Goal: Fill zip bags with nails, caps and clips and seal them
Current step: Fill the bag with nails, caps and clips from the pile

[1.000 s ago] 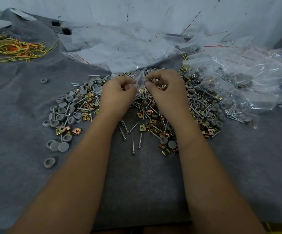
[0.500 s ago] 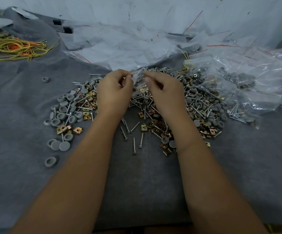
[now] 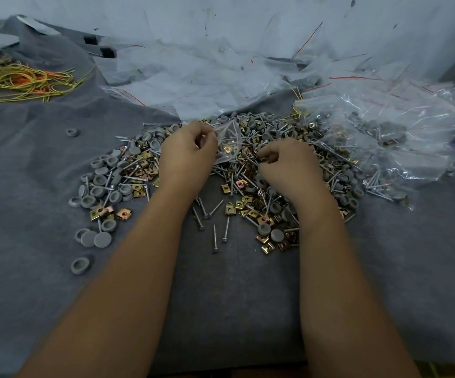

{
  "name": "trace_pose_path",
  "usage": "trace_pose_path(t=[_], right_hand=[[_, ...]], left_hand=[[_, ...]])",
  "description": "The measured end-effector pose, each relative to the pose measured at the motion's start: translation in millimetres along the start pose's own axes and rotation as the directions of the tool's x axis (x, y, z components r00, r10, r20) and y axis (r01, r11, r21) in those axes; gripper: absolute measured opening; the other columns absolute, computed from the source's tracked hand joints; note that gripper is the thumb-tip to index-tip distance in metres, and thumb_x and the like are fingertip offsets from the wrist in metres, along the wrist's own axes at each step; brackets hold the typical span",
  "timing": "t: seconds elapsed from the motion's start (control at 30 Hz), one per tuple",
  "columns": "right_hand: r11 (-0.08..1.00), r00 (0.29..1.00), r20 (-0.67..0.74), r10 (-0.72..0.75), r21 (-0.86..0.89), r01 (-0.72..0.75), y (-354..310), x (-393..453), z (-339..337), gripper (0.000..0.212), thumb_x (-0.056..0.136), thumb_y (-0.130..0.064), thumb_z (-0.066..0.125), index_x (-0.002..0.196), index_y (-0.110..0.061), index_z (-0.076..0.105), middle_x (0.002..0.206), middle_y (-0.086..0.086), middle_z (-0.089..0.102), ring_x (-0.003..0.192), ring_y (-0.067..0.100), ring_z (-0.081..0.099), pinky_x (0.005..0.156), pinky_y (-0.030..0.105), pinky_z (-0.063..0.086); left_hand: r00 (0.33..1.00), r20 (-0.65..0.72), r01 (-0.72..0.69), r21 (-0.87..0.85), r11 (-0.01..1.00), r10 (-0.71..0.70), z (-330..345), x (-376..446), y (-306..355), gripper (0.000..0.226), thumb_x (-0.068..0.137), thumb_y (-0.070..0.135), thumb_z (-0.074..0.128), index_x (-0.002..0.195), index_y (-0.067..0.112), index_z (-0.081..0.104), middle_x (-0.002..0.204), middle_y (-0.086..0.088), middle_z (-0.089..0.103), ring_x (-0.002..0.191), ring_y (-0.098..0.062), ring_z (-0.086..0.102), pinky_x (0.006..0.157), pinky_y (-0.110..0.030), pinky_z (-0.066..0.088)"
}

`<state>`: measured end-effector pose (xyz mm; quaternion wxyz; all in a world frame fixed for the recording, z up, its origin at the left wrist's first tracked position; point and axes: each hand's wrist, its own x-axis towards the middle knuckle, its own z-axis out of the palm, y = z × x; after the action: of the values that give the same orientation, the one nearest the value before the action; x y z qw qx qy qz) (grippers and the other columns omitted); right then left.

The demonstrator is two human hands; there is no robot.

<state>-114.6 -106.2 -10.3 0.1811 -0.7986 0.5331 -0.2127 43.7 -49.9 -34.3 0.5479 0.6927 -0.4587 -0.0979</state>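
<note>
Now, left hand (image 3: pixel 186 156) raised just above the heap, fingers and thumb curled and pinching the top edge of a small clear zip bag (image 3: pixel 227 143). Bag hanging open beside that hand, a gold clip visible through its wall. Right hand (image 3: pixel 289 166) lower, knuckles up, fingers curled down into the heap just right of the bag; whether anything is pinched between those fingertips cannot be told, since hidden under the hand. Both forearms reaching in from the near edge, well apart at the elbows and close at the wrists.

Heap spread across the middle of the grey cloth-covered bench (image 3: pixel 30 268): grey round caps (image 3: pixel 96 190) mostly on the left side, gold clips (image 3: pixel 267 241) thick at the near right, nails (image 3: pixel 215 238) mixed throughout, with a few lying loose on bare cloth between the two wrists. One single cap (image 3: pixel 72 132) apart to the far left, another (image 3: pixel 79 265) alone at the near left.

Pile of empty clear bags (image 3: pixel 193 83) behind the heap, against the pale wall. Filled bags (image 3: pixel 384 132) stacked to the right, touching the heap's edge. Tangle of yellow and orange bands (image 3: pixel 16 83) at the far left.
</note>
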Motion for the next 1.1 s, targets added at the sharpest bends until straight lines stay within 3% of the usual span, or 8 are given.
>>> trace_pose_path(t=[0.13, 0.27, 0.47, 0.63, 0.73, 0.87, 0.93, 1.1], right_hand=[[1.0, 0.999, -0.031, -0.01, 0.017, 0.011, 3.0, -0.7, 0.4, 0.034, 0.083, -0.008, 0.06, 0.109, -0.026, 0.073, 0.106, -0.001, 0.07, 0.104, 0.023, 0.061, 0.094, 0.042, 0.05], [0.999, 0.996, -0.091, -0.01, 0.047, 0.015, 4.9, -0.3, 3.1, 0.021, 0.09, -0.014, 0.065, 0.107, -0.023, 0.072, 0.091, -0.005, 0.064, 0.094, 0.019, 0.062, 0.089, 0.037, 0.051], [0.991, 0.978, -0.199, -0.056, 0.111, 0.079, 4.7, 2.0, 5.6, 0.017, 0.093, -0.015, 0.06, 0.106, -0.021, 0.069, 0.097, -0.003, 0.065, 0.086, 0.014, 0.057, 0.076, 0.03, 0.047], [0.875, 0.95, -0.309, -0.048, 0.446, 0.189, -12.8, -0.2, 6.6, 0.013, 0.087, -0.01, 0.067, 0.09, -0.022, 0.068, 0.086, -0.008, 0.068, 0.08, 0.005, 0.064, 0.072, 0.018, 0.052], [0.779, 0.951, -0.302, -0.065, 0.58, 0.237, -21.2, -2.0, 10.8, 0.017, 0.083, -0.005, 0.07, 0.087, -0.021, 0.068, 0.084, -0.004, 0.07, 0.08, 0.013, 0.069, 0.074, 0.026, 0.057], [0.783, 0.936, -0.328, -0.128, 0.546, 0.298, -24.8, -1.8, 17.9, 0.02, 0.081, -0.007, 0.072, 0.083, -0.026, 0.066, 0.079, -0.012, 0.067, 0.069, 0.003, 0.064, 0.061, 0.015, 0.051], [0.802, 0.937, -0.319, -0.138, 0.519, 0.295, -24.2, -1.1, 21.0, 0.02, 0.081, -0.009, 0.072, 0.083, -0.028, 0.066, 0.078, -0.013, 0.067, 0.066, 0.001, 0.061, 0.058, 0.012, 0.047], [0.913, 0.935, -0.248, -0.252, 0.26, 0.315, -20.0, -0.2, 29.1, 0.011, 0.084, -0.017, 0.07, 0.092, -0.025, 0.071, 0.092, -0.012, 0.068, 0.074, 0.001, 0.054, 0.07, 0.026, 0.048]], left_hand=[[1.0, 0.009, 0.011, -0.026, 1.0, -0.011, 0.3, -0.4, -1.1, 0.016, 0.093, 0.023, 0.053, 0.092, 0.024, 0.069, 0.07, 0.001, 0.061, 0.06, -0.014, 0.051, 0.058, -0.033, 0.046], [1.0, 0.018, 0.013, -0.026, 1.0, -0.012, 0.5, -0.2, -1.3, 0.017, 0.094, 0.024, 0.053, 0.093, 0.023, 0.07, 0.068, 0.004, 0.06, 0.059, -0.012, 0.05, 0.057, -0.031, 0.043], [1.0, 0.024, 0.008, -0.026, 1.0, -0.008, 0.7, -1.0, -0.4, 0.015, 0.094, 0.024, 0.054, 0.093, 0.024, 0.069, 0.071, 0.004, 0.061, 0.061, -0.013, 0.051, 0.061, -0.037, 0.05], [1.0, 0.023, -0.008, -0.033, 0.999, 0.008, 0.9, -0.9, 0.1, 0.013, 0.094, 0.027, 0.055, 0.089, 0.027, 0.067, 0.068, 0.005, 0.06, 0.059, -0.011, 0.051, 0.061, -0.039, 0.051], [1.0, 0.021, -0.011, -0.044, 0.999, 0.012, 1.5, -1.0, -0.2, 0.013, 0.093, 0.029, 0.055, 0.088, 0.03, 0.067, 0.064, 0.009, 0.06, 0.057, -0.006, 0.051, 0.06, -0.036, 0.049], [0.998, 0.054, -0.014, -0.072, 0.997, 0.018, 2.1, -1.4, -1.3, 0.013, 0.092, 0.032, 0.055, 0.091, 0.03, 0.068, 0.06, 0.025, 0.06, 0.05, 0.005, 0.05, 0.057, -0.026, 0.042], [0.997, 0.069, -0.033, -0.081, 0.996, 0.038, 2.1, -2.0, -1.3, 0.013, 0.091, 0.032, 0.055, 0.091, 0.031, 0.068, 0.059, 0.024, 0.06, 0.048, 0.003, 0.048, 0.055, -0.025, 0.041], [0.995, 0.071, -0.064, -0.08, 0.995, 0.069, 2.8, -2.1, -1.3, 0.014, 0.091, 0.03, 0.055, 0.085, 0.035, 0.067, 0.057, 0.009, 0.058, 0.047, 0.001, 0.045, 0.052, -0.027, 0.04]])
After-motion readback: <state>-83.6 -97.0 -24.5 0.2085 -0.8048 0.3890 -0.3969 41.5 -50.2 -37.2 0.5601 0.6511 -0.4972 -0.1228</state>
